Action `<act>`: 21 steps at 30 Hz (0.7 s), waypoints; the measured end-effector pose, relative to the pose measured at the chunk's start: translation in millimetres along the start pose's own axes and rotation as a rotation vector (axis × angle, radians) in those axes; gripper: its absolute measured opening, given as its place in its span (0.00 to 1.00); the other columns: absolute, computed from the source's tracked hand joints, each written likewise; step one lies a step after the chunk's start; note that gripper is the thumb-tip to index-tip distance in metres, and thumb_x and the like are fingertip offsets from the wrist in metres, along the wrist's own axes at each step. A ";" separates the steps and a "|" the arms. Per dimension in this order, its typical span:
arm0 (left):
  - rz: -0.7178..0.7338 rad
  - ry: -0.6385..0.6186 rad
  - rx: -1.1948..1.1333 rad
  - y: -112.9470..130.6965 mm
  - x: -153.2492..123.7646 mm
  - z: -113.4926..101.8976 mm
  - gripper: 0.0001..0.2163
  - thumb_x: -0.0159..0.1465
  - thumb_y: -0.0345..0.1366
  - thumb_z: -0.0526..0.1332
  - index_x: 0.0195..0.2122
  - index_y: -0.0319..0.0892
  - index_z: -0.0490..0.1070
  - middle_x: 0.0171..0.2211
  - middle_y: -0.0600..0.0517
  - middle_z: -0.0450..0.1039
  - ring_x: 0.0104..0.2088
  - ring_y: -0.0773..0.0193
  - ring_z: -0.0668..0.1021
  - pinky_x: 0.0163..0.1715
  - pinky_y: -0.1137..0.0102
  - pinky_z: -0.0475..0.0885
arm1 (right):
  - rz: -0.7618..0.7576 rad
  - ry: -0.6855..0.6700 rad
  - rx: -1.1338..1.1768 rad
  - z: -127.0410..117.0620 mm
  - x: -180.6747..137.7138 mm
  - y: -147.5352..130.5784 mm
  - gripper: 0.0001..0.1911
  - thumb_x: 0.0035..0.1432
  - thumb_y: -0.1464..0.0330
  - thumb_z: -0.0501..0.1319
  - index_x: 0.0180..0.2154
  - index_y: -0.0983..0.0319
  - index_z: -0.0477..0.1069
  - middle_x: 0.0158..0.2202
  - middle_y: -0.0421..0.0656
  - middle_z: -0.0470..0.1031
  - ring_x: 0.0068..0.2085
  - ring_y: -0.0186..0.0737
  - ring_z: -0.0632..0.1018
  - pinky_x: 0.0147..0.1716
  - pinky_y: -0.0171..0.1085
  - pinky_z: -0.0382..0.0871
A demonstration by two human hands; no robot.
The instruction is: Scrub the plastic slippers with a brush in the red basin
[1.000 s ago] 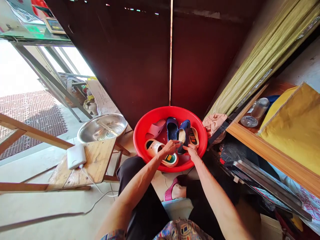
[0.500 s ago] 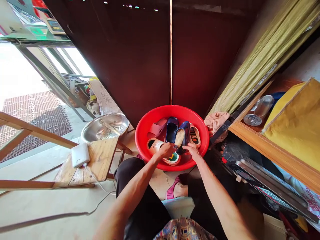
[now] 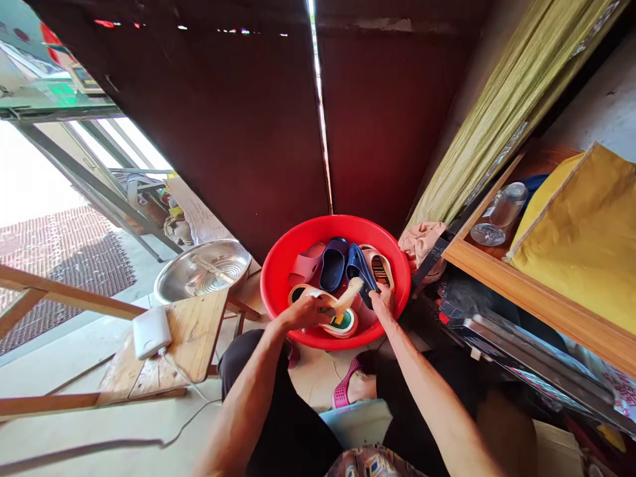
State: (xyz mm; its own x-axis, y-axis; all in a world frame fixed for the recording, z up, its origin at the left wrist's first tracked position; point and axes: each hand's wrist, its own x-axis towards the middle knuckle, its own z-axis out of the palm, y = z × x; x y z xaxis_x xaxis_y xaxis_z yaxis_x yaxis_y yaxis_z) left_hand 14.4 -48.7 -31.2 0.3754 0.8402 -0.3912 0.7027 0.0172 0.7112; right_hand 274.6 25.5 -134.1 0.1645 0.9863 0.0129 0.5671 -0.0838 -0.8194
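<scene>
A big red tub (image 3: 271, 291) sits on the floor, with shoes lying inside it. The right hand (image 3: 381, 301) is closed on one end of a blue shoe (image 3: 358, 264), which is tipped up in the tub. The left hand (image 3: 307, 311) is wrapped around a brush (image 3: 350, 295) with pale bristles. The bristles are right by the blue shoe, but I cannot tell if they touch it.

Another dark blue shoe (image 3: 334, 266) lies beside it, next to a pink shoe (image 3: 306, 265). A pale shoe with stripes inside (image 3: 381, 270) is on the right. Under the left hand is a white shoe (image 3: 344, 322) with a green and yellow patch inside. I cannot read any words on it.

Past the shiny metal bowl (image 3: 203, 271), a white sack (image 3: 195, 207) has dark printing, too small to read. A plastic bag (image 3: 623, 397) at the far right has red marks I cannot read either.
</scene>
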 end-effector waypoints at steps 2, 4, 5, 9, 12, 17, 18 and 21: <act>-0.014 0.006 -0.205 -14.3 -14.6 -16.9 0.23 0.62 0.47 0.64 0.54 0.40 0.79 0.30 0.52 0.75 0.26 0.65 0.73 0.27 0.71 0.68 | -0.064 0.027 -0.032 2.9 0.3 -0.2 0.20 0.54 0.70 0.58 0.47 0.63 0.81 0.44 0.48 0.79 0.45 0.47 0.77 0.47 0.39 0.70; -0.023 0.119 -0.289 -20.3 -14.6 -24.9 0.29 0.64 0.51 0.63 0.61 0.39 0.74 0.33 0.51 0.76 0.26 0.66 0.73 0.27 0.72 0.69 | -0.100 0.024 -0.065 6.1 -0.3 -0.6 0.21 0.57 0.71 0.58 0.51 0.64 0.80 0.48 0.50 0.78 0.50 0.49 0.76 0.51 0.41 0.69; -0.045 0.206 -0.259 -19.3 -9.0 -24.6 0.30 0.66 0.53 0.61 0.64 0.39 0.72 0.34 0.50 0.77 0.27 0.65 0.74 0.29 0.72 0.69 | -0.107 0.010 -0.080 7.5 -1.1 -1.0 0.22 0.58 0.71 0.59 0.53 0.63 0.79 0.50 0.50 0.77 0.51 0.49 0.76 0.52 0.41 0.69; -0.261 0.491 0.249 6.3 29.6 -1.7 0.23 0.73 0.46 0.53 0.65 0.47 0.70 0.42 0.45 0.79 0.36 0.58 0.81 0.36 0.69 0.71 | -0.104 -0.059 -0.125 11.6 -5.6 -4.7 0.22 0.64 0.65 0.61 0.59 0.60 0.76 0.52 0.50 0.75 0.51 0.50 0.76 0.51 0.42 0.70; -0.208 0.395 0.605 30.5 43.4 19.2 0.20 0.74 0.42 0.51 0.63 0.49 0.72 0.49 0.40 0.78 0.40 0.54 0.82 0.37 0.67 0.71 | -0.106 -0.054 -0.157 12.3 -7.5 -7.6 0.23 0.66 0.65 0.60 0.60 0.61 0.74 0.53 0.52 0.75 0.53 0.51 0.76 0.52 0.42 0.69; -0.036 0.234 0.642 34.7 24.1 22.3 0.16 0.72 0.42 0.57 0.58 0.53 0.76 0.43 0.45 0.81 0.44 0.54 0.83 0.39 0.69 0.70 | -0.031 -0.101 -0.175 11.7 -5.1 -7.4 0.15 0.63 0.70 0.61 0.49 0.59 0.80 0.50 0.50 0.77 0.49 0.49 0.78 0.48 0.40 0.70; -0.032 0.230 0.617 31.0 21.5 18.1 0.15 0.71 0.43 0.58 0.57 0.54 0.77 0.42 0.46 0.81 0.45 0.54 0.83 0.40 0.70 0.70 | -0.027 -0.111 -0.144 11.7 -4.5 -6.8 0.13 0.62 0.70 0.62 0.47 0.58 0.81 0.49 0.48 0.79 0.49 0.49 0.79 0.48 0.40 0.70; -0.122 0.290 0.605 22.9 28.0 6.4 0.16 0.72 0.44 0.56 0.57 0.55 0.76 0.44 0.46 0.81 0.46 0.53 0.82 0.39 0.69 0.70 | -0.063 -0.107 -0.048 11.3 -3.9 -5.7 0.15 0.56 0.69 0.68 0.46 0.56 0.81 0.49 0.45 0.80 0.51 0.49 0.79 0.51 0.40 0.70</act>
State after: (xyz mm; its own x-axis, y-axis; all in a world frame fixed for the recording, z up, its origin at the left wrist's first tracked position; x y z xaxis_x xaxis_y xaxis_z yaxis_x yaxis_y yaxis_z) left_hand 44.8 -28.2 -29.6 0.1538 0.9643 -0.2156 0.9757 -0.1138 0.1872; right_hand 261.7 23.7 -136.0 0.0418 0.9991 -0.0002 0.6118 -0.0258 -0.7906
